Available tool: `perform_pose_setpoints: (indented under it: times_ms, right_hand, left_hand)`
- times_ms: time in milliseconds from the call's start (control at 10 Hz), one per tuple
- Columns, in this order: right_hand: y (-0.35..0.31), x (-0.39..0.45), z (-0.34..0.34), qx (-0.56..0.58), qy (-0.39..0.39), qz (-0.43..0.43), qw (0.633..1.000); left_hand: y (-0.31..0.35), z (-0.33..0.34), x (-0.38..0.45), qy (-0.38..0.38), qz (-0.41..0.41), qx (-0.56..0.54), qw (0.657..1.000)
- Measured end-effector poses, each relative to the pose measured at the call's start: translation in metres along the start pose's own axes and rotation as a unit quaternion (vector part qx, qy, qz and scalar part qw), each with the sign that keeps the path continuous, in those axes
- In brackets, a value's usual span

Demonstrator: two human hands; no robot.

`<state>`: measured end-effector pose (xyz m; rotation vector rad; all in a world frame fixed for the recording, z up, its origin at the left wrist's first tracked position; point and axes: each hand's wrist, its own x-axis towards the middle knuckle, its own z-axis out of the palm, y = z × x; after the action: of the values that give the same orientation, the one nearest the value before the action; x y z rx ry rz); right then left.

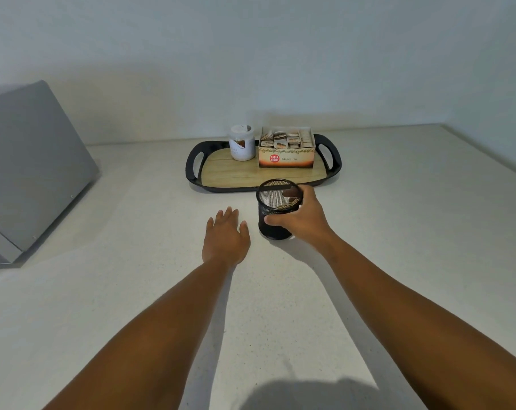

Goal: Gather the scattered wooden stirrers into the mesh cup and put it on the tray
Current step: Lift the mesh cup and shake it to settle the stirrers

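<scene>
Head view: the right hand (302,216) has its grip clamped around the mesh cup (277,211), stirrers (289,205) inside, just before the tray (268,176) toward the table's far edge. Left hand (225,235) lies flat, spread, empty. Gathering looks done; traying remains.

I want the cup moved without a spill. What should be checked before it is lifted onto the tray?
1. Right hand wrapped around the mesh cup: ok.
2. Stirrers inside the cup: ok.
3. No stirrers on the counter: ok, none visible.
4. Bare space on the tray in front of the jar and tea box: ok.
5. Left hand empty, clear of the cup: ok.
</scene>
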<state>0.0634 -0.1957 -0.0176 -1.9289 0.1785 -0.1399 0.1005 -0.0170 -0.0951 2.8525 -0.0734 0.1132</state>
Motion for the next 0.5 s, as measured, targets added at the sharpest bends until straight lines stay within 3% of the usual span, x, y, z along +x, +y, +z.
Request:
perform_pose_setpoints:
  times_ms: [500]
  right_hand:
    - [0.0121,0.0066,-0.006,-0.005,-0.092,0.015,0.996]
  left_hand:
    - [0.0,-0.0018,-0.0013,0.013,0.007,-0.013,1.0]
